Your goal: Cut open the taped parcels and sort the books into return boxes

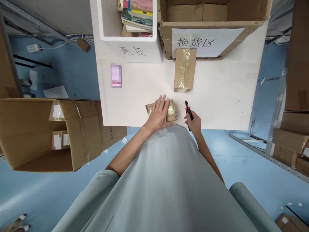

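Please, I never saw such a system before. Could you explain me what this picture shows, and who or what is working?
There is no robot here: a person works with two bare hands. The one picture comes from a camera worn on the head, looking forward and down, so the person's own clothing fills the lower middle.

The left hand lies flat on a small taped package. The right hand holds a cutter.

Also on the white table are a taped carton, a white bin with books, a large open box, and a small blurred pink item.
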`<state>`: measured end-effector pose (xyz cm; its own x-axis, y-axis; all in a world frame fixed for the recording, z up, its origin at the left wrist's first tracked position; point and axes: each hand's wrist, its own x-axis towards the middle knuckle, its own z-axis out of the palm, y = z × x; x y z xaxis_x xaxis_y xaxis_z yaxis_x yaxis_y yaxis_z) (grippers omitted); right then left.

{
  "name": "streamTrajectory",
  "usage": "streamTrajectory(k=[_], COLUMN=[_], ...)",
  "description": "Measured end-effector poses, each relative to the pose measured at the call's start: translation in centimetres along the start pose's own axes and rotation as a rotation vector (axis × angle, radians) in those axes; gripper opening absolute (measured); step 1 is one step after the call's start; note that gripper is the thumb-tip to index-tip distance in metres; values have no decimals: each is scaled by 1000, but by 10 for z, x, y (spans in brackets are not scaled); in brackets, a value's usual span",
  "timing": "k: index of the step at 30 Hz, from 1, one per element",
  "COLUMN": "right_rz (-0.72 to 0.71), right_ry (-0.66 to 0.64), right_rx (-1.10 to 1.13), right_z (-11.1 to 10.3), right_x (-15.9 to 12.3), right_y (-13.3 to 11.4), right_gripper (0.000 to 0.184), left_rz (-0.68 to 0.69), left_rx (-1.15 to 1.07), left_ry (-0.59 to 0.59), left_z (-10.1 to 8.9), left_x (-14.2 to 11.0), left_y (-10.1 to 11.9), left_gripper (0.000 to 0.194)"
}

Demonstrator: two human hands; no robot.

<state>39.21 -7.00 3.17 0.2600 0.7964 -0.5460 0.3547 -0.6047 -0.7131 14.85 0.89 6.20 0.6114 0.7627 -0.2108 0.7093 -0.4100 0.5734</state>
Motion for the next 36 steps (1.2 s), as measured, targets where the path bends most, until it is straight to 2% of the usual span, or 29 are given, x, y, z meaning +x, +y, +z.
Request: streamTrajectory(k=[3, 6, 12, 15, 17, 19, 22, 26, 28, 31, 36], right_rz=[10, 3, 5, -33, -58, -59, -47, -35, -31, -31, -63], right_ry=[7, 19, 61, 117, 138, 132, 80, 82, 95, 81, -31], right_rx=[2, -3, -5, 16, 9, -23, -89, -213, -297, -407, -534], right_z=[-1, -1, -2, -1, 4, 14, 36, 63, 72, 81, 107], right_x=[-4, -8, -17, -20, -21, -21, -19, -20, -23, -35, -66], right_y=[1, 2, -5, -14, -21, -26, -28, -31, -36, -51, -88], right_gripper=[72, 70, 70, 68, 65, 62, 61, 62, 60, 53, 53], left_rz=[-4, -2, 35, 94, 126, 126, 52, -56, -97, -155, -149], left_rx=[14, 12, -81, -162, -190, -196, -222, -345, -421, -519, -572], left_ry=[-22, -5, 81, 140, 153, 134, 78, 25, 39, 104, 87], left_z=[6, 4, -24, -33, -30, -19, 2, 18, 17, 10, 0], left_x=[20, 25, 9, -4, -13, -24, -43, -62, -61, -45, -5], left_y=[11, 15, 6, -12, -31, -55, -90, -119, -124, -129, -140], left_gripper=[136, 127, 135, 137, 134, 129, 123, 120, 100, 60, 28])
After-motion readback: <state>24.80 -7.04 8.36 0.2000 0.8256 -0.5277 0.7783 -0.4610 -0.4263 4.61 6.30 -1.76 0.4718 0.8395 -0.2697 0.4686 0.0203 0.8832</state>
